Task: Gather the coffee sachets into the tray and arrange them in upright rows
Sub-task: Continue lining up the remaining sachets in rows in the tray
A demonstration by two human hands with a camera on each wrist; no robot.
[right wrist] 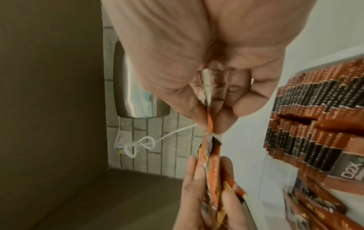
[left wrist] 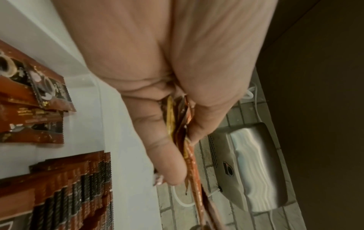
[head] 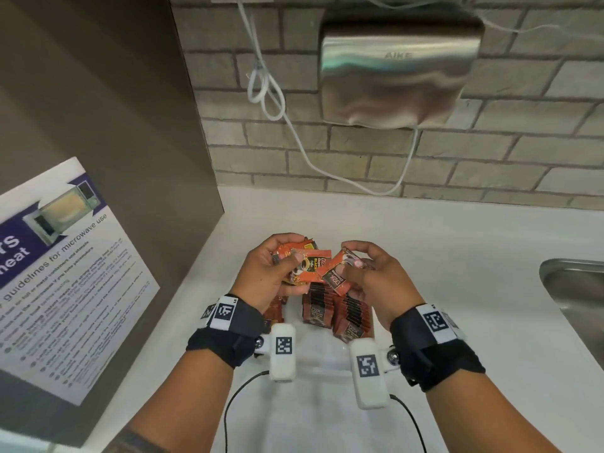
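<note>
White desk [head: 457, 289] carries the tray [head: 327, 358] with upright sachet rows [head: 340, 312]. Left hand [head: 271, 273] grips several loose sachets [head: 302, 266]; right hand [head: 372, 282] pinches 1 sachet [head: 333, 273]. Wrist views show sachet edges clamped between thumb and fingers [left wrist: 163, 140].

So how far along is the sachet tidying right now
Mostly done, it seems: upright rows of sachets already stand in the white tray. In hand: the left hand grips a small bunch of sachets and the right hand pinches one sachet. Left: standing these in the rows.
</note>
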